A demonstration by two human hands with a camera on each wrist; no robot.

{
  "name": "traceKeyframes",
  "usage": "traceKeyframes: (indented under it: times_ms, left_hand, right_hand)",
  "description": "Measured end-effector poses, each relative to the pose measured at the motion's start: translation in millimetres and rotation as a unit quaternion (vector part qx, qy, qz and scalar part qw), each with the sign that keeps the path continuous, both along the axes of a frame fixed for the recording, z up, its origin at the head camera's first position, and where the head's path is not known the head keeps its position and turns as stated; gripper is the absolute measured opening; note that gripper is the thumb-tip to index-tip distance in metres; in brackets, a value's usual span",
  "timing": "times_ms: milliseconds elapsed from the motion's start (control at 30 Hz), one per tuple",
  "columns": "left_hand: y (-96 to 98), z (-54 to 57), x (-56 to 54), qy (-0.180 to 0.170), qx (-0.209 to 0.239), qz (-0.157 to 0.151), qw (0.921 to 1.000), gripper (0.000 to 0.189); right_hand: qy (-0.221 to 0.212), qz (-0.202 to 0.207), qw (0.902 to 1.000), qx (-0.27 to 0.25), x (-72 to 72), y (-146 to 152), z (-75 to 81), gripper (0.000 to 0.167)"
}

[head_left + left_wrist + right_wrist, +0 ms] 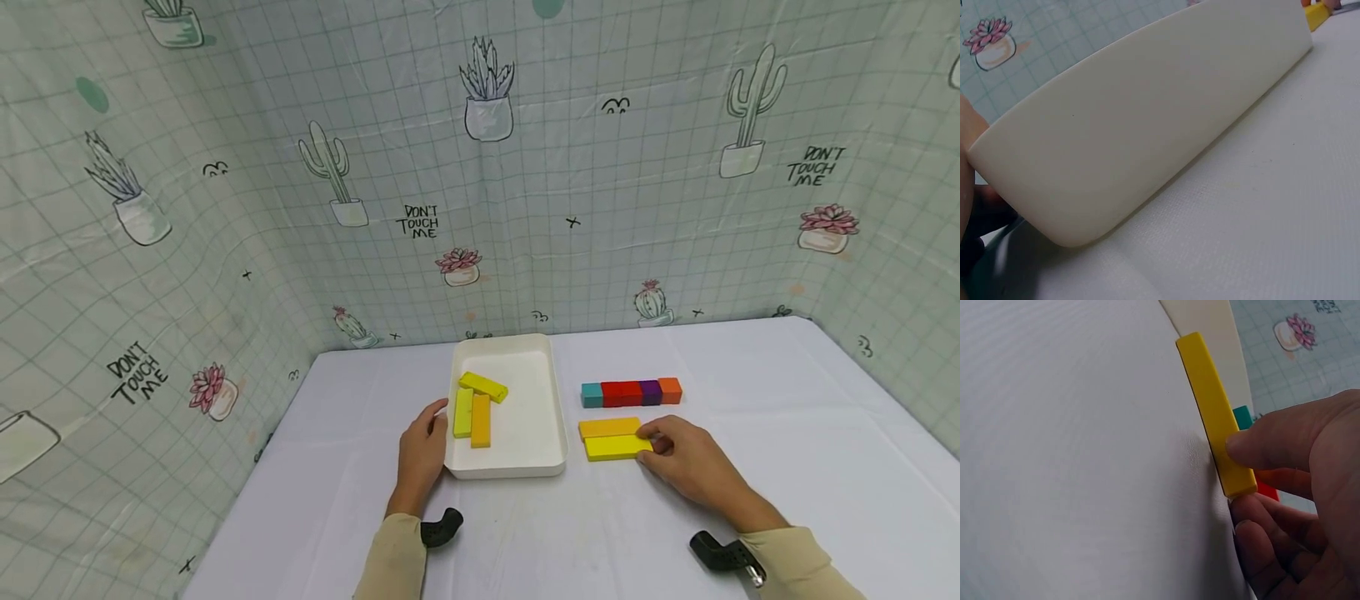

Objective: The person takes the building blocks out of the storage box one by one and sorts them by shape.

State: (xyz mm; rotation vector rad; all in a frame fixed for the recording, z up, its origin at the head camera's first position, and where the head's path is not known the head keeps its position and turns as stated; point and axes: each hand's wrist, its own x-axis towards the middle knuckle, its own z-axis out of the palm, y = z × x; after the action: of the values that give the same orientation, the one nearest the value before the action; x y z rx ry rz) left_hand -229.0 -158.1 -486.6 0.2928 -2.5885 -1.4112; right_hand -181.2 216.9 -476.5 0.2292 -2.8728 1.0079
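At the right, two flat bar blocks lie side by side, an orange bar (609,428) behind a yellow bar (617,447). My right hand (686,462) pinches the yellow bar near its right end. In the right wrist view, the thumb (1254,447) presses its near face and other fingers sit behind and below its end. My left hand (422,450) rests against the left wall of a white tray (506,471), touching it near the rim. Inside the tray are a yellow bar (483,387), a yellow-green bar (463,412) and an orange bar (481,422).
Behind the two bars stands a row of cubes: teal (592,395), red (622,393), purple (650,392) and orange (671,391). A white cloth (525,542) covers the table. Patterned fabric (555,183) hangs behind and at both sides.
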Motion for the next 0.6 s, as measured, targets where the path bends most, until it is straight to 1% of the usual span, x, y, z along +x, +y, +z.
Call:
traceKeyframes:
  times_ms: [233,600]
  left_hand:
    - [0.8,0.8,-0.5,0.002,-0.007,-0.001,1.0,0.039]
    - [0.1,-0.9,-1.2,0.004,-0.009,-0.001,1.0,0.039]
  right_hand:
    - [0.013,0.005,0.9999,0.001,0.1,0.9,0.8,0.029]
    - [0.016,0.003,0.9999,-0.003,2.0,1.4,-0.4,0.026]
